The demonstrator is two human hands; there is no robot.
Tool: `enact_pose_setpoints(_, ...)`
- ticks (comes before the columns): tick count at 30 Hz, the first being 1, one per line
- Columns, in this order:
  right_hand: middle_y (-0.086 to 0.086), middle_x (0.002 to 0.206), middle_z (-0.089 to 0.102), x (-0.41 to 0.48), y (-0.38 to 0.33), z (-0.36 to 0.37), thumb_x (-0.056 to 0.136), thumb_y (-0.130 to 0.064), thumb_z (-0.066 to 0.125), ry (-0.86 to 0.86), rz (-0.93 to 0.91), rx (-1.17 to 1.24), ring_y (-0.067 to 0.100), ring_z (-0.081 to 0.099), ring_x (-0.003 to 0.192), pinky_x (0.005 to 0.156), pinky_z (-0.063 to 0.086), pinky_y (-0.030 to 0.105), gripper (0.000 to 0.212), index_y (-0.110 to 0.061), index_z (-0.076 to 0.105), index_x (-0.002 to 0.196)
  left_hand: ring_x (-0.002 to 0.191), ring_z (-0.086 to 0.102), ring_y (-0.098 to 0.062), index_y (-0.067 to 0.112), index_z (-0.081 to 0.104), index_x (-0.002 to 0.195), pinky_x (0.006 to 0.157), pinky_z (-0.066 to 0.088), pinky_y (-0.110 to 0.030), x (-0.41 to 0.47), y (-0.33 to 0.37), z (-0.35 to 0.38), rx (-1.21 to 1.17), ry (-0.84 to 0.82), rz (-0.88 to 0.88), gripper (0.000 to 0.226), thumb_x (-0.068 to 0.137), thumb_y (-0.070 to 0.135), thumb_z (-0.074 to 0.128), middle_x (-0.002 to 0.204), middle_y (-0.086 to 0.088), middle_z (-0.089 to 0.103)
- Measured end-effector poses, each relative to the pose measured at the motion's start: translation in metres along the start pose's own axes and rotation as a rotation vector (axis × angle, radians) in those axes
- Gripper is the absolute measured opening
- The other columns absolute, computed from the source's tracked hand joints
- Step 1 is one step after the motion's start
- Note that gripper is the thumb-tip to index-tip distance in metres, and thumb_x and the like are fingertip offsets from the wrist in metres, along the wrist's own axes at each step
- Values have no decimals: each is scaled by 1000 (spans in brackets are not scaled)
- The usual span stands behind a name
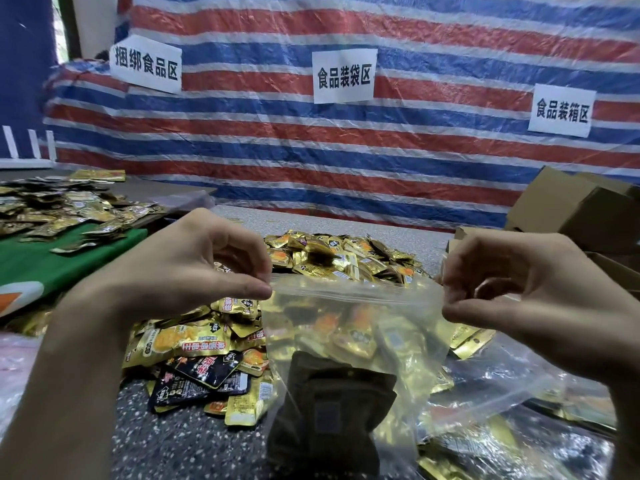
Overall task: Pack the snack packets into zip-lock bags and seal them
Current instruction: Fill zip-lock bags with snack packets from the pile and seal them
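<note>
On tarp (433,150): left sign (145,63) 捆绑食品区, middle sign (344,76) 食品装袋区, right sign (561,110) 食品装箱区.

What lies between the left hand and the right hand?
In the head view, the mouth of the zip-lock bag stretches between them; left hand and right hand pinch its top corners.

Well beyond the left hand (194,271) and the right hand (512,292) hangs a red, white and blue striped tarp (433,161) bearing three white paper signs (344,76). Cardboard boxes (581,213) stand behind the right hand. A green cloth (69,258) lies outward of the left hand, with speckled floor (173,438) beneath it.
</note>
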State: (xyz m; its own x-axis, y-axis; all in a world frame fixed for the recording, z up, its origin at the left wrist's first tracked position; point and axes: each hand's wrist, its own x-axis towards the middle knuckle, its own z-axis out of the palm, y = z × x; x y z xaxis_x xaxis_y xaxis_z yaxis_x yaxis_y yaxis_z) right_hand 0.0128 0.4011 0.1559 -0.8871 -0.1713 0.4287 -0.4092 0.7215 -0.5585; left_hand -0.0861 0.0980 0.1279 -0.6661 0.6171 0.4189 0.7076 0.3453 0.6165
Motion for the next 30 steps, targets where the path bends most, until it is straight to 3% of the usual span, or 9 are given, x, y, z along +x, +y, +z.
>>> enact_pose_setpoints(5,5,79,72,1,2,0,66,-2,84,-72,58,-80,21,63,68,69,52,46,32,-28,67,75,78,70,-14,27,73,74,72,54,-23,6,3,7,30,-47,-20,12,77,19,81,78,4,73)
enact_pose_setpoints(8,-13,94,72,-8,-2,-2,60,-42,84,-159,92,-97,5,66,85,74,52,26,43,-47,65,98,79,70,-13,24,74,75,74,56,-28,7,8,11,24,-60,-11,5,75,21,79,79,5,74)
enact_pose_setpoints(11,-32,113,64,-10,-16,10,65,-72,74,-137,16,-137,-16,52,112,87,44,10,50,-52,62,110,79,70,-14,22,74,77,74,57,-34,7,14,14,35,-64,19,9,73,30,75,78,4,73)
enact_pose_setpoints(13,-34,118,60,-8,-26,25,72,-68,68,-58,-64,-153,-16,48,117,96,39,10,48,-47,62,115,77,70,-15,22,73,76,73,57,-35,7,19,16,32,-69,41,11,71,33,74,77,3,73)
enact_pose_setpoints(16,-28,120,55,-2,-38,53,82,-64,54,-16,-119,-324,-9,44,117,101,38,22,45,-40,59,121,78,69,-15,24,73,76,72,56,-31,7,22,16,43,-77,65,9,72,32,74,77,5,72)
enact_pose_setpoints(21,-19,104,61,2,-42,78,92,-57,50,39,-132,-464,5,54,102,80,44,33,28,-38,60,109,75,69,-11,25,74,75,68,51,-19,7,25,18,68,-82,122,7,75,21,80,73,10,72)
enact_pose_setpoints(25,-17,90,64,3,-44,84,86,-51,51,62,-143,-411,7,60,88,67,44,31,22,-35,64,92,73,71,-16,21,78,78,67,56,-28,7,25,17,50,-75,138,8,73,26,80,74,6,74)
enact_pose_setpoints(30,-12,86,62,4,-48,87,85,-48,47,29,-155,-427,14,59,85,70,48,38,24,-29,61,90,72,70,-19,24,78,80,66,56,-40,4,22,15,36,-94,132,9,74,31,79,76,3,74)
